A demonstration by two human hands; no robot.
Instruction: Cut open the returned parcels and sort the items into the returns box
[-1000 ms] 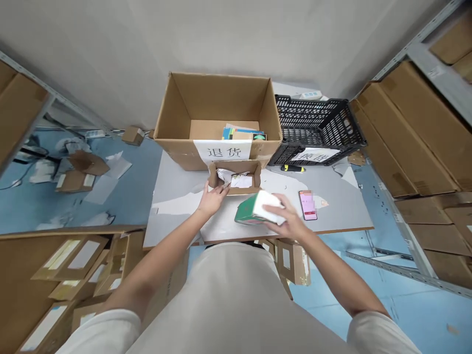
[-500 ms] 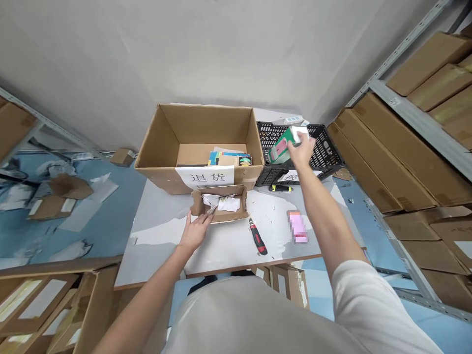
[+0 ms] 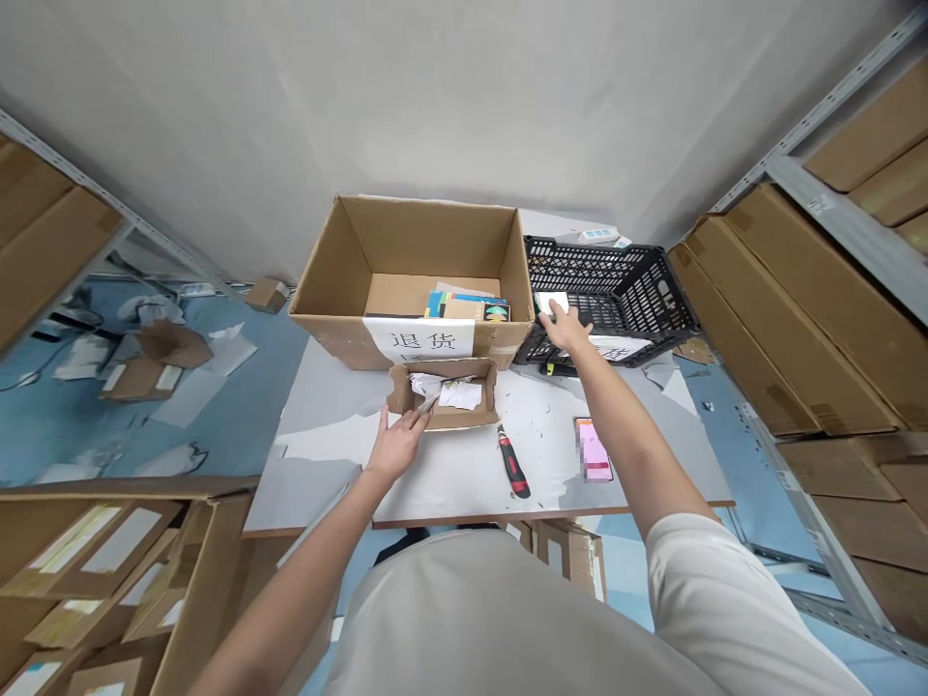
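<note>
My right hand [image 3: 565,326] reaches into the left end of the black plastic crate [image 3: 609,253], its fingers closed on a small green and white box [image 3: 553,301]. Most of that box is hidden below the crate's rim and behind the hand. At the near side of a small open cardboard box [image 3: 464,418] lies my left hand [image 3: 397,445], thumb and fingers apart, fingertips at the front wall. Crumpled white paper [image 3: 460,394] sits inside this box. A red and black utility knife [image 3: 513,464] rests on the table just right of it.
A large open carton [image 3: 413,217] with a white paper label holds several small packages at the back. The phone [image 3: 595,449] lies under my right forearm. A yellow and black tool is partly visible before the crate. Shelves of cartons [image 3: 768,300] stand at right.
My right hand has lowered the green and white box deeper into the crate's left end. My left hand stays at the small cardboard box. The view has turned slightly left.
</note>
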